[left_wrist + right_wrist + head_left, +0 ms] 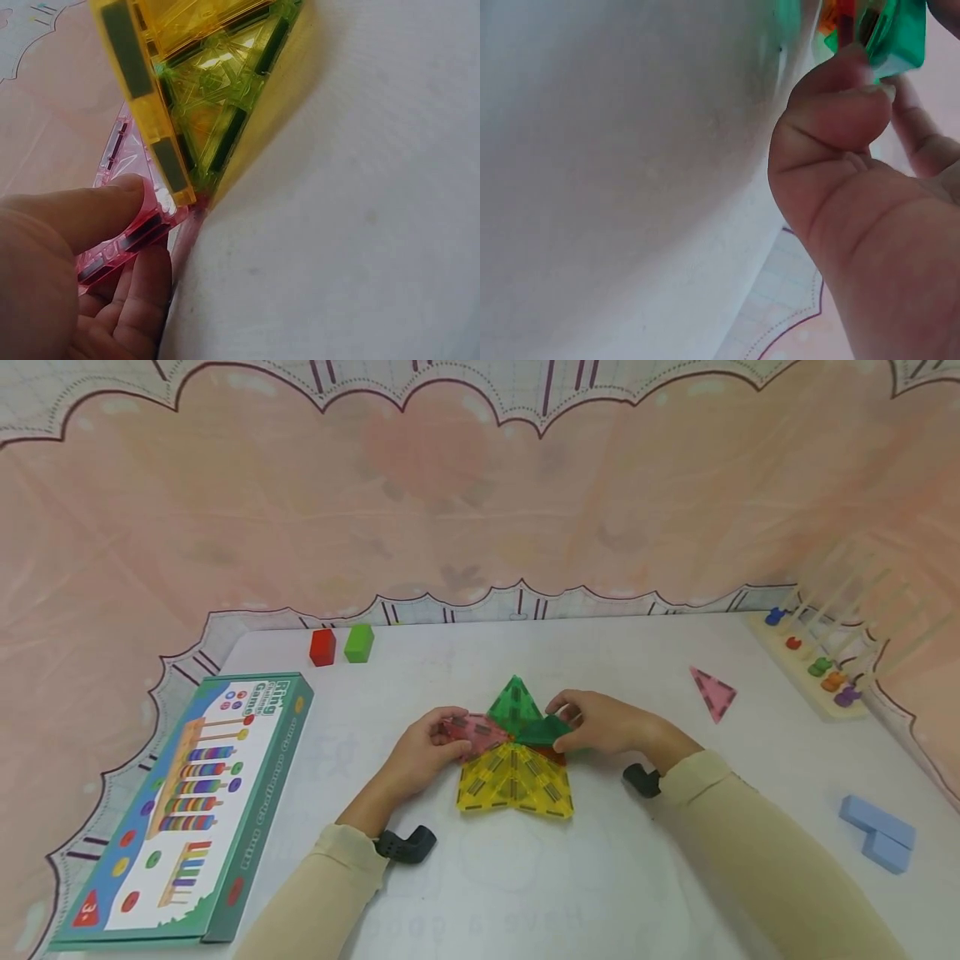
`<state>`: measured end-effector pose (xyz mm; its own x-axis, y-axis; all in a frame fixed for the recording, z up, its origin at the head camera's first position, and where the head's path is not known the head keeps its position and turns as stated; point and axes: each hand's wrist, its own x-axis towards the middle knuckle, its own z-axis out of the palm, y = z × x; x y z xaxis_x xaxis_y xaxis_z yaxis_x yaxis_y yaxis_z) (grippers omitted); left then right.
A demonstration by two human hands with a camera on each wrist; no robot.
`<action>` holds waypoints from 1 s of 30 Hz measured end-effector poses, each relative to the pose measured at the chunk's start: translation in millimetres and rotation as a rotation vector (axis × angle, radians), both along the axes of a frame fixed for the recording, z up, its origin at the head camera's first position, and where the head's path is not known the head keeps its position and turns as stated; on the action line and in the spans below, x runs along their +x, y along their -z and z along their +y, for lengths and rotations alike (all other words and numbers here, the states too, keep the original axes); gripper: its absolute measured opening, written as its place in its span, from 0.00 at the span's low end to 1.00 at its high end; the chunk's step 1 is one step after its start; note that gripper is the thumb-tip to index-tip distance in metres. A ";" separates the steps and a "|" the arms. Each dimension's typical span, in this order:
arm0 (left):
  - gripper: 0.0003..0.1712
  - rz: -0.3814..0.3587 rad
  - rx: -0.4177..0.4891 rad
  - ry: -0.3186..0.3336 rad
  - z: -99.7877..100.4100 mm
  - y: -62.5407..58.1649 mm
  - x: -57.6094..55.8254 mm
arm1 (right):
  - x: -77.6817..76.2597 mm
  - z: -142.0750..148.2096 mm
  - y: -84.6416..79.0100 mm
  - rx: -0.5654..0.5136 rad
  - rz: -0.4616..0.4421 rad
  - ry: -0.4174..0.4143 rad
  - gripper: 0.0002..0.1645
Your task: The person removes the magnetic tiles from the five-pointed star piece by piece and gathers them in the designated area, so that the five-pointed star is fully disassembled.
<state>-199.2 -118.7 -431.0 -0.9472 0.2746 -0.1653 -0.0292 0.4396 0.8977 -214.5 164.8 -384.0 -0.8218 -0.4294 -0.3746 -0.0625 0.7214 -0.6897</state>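
Note:
Translucent magnetic tiles form a star-like cluster in the middle of the table. Its near side is yellow tiles [514, 781], and a green triangular tile [514, 703] points away at the back. At the cluster's left, my left hand [426, 745] pinches a pink magnetic tile [124, 232] between thumb and fingers, its corner against the yellow piece. Over on the right, my right hand [603, 722] holds a dark green magnetic tile [542, 731] between thumb and fingers. A red-orange tile [553, 755] shows partly beneath that green one.
A loose pink triangle [715, 693] lies right of the cluster. Red [322, 647] and green blocks [359, 643] stand at the back left. A boxed ring game [187, 810] fills the left side. Blue blocks [879, 833] and a pegged board [813, 672] are at right.

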 end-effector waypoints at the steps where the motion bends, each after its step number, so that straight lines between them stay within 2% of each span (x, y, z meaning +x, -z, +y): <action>1: 0.25 -0.001 0.001 -0.001 0.1 -0.1 0.0 | 0.1 1.5 -1.5 -0.002 -0.001 -0.003 0.32; 9: 0.25 0.003 -0.009 -0.003 0.1 -0.6 -0.6 | 0.7 11.1 -3.3 -0.022 -0.011 -0.017 0.25; 17: 0.25 0.012 -0.021 -0.003 -0.3 1.3 -0.9 | 4.0 18.6 1.2 -0.145 -0.115 0.047 0.22; 25: 0.25 0.018 -0.015 -0.006 -0.1 3.7 -1.5 | 9.2 22.6 1.0 -0.205 -0.163 0.059 0.21; 30: 0.24 0.017 -0.008 -0.011 0.4 4.6 -0.5 | 12.2 28.4 -2.4 -0.264 -0.123 0.109 0.23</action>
